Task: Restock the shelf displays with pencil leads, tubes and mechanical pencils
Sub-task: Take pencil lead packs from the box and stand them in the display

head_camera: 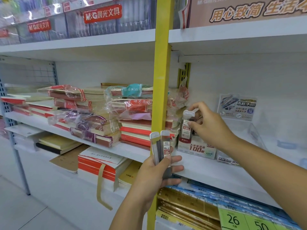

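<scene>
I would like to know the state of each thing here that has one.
White cardboard display box: upright, top open.
Left hand: holds two grey flat lead cases, upright.
Right hand: pinches one white-capped clear lead case, upright, at the box's top.
Notebook stacks: wrapped in loose plastic.
</scene>
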The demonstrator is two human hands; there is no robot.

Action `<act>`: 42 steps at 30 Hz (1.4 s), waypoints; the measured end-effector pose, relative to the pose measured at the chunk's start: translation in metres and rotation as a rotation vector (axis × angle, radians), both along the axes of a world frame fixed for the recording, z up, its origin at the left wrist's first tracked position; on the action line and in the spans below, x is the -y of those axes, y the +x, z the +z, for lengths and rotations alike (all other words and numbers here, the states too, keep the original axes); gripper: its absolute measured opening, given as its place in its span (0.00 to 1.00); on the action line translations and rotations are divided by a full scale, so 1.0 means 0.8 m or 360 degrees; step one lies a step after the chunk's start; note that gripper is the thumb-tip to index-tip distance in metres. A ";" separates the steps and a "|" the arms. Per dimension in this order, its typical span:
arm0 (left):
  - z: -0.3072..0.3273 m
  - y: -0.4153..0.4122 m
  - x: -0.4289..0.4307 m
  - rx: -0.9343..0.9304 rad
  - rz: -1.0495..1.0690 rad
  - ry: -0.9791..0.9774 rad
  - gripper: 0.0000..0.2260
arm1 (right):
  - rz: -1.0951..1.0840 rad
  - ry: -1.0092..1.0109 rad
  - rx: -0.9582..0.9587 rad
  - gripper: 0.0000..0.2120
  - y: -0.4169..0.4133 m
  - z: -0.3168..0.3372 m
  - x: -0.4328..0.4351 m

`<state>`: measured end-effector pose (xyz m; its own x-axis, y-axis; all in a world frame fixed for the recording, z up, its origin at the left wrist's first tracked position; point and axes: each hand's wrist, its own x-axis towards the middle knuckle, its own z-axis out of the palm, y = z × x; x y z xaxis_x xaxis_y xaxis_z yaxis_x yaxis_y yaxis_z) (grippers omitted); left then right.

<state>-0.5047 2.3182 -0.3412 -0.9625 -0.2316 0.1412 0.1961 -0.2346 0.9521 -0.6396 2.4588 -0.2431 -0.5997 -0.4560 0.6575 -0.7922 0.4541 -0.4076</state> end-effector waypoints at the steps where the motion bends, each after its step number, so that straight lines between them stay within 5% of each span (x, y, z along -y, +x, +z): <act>1: 0.000 0.000 0.000 0.0008 0.0004 -0.0005 0.09 | -0.0025 0.0054 -0.0003 0.16 -0.002 -0.003 0.001; 7: -0.001 0.001 0.003 0.0016 -0.0001 -0.0030 0.10 | -0.0457 0.0388 -0.0561 0.16 -0.015 -0.012 0.005; 14: -0.001 0.001 0.001 0.0016 -0.0083 0.0003 0.12 | -0.0500 0.0406 -0.0612 0.18 -0.005 -0.013 0.000; 17: 0.000 0.002 -0.001 -0.0006 -0.0135 -0.0026 0.21 | -0.0047 0.0014 -0.0137 0.08 0.023 -0.017 -0.009; 20: 0.000 0.003 -0.006 -0.0010 -0.0149 -0.0075 0.25 | 0.0396 -0.0016 0.0393 0.08 0.052 -0.022 -0.012; 29: 0.000 0.008 -0.018 -0.0025 -0.0221 -0.0061 0.20 | 0.0441 -0.0367 0.0668 0.07 0.064 -0.026 -0.025; 35: 0.002 0.009 -0.010 0.0010 -0.0015 -0.0046 0.11 | 0.0219 -0.0686 0.0259 0.08 0.033 0.026 -0.045; 42: 0.000 0.004 -0.004 0.0013 0.0197 -0.0168 0.05 | -0.0048 -0.0085 -0.0160 0.10 0.006 0.028 -0.012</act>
